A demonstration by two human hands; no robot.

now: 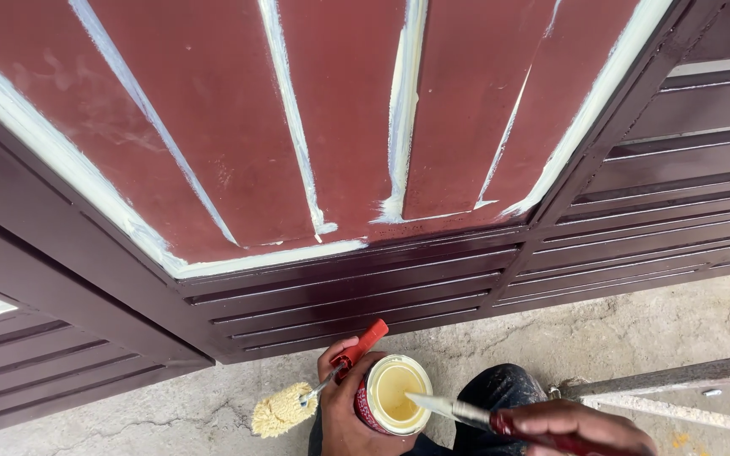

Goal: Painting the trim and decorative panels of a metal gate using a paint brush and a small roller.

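Observation:
My left hand (344, 414) grips a small open paint can (392, 395) with cream paint inside, and the same hand pinches the red handle of a mini roller (285, 409) whose fuzzy cream head hangs to the left. My right hand (589, 426) holds a paintbrush (454, 409) by its dark red handle, with the bristle tip over the can's mouth. Above stands a dark red metal gate panel (213, 127) with cream paint brushed along its ribs and frame edges.
Below the panel runs a dark brown louvred section (365, 295), continuing on the right (686, 169). The ground is rough grey concrete (635, 329). A paint-streaked bar (678, 376) lies at the lower right. My dark-trousered knee (500, 393) is under the brush.

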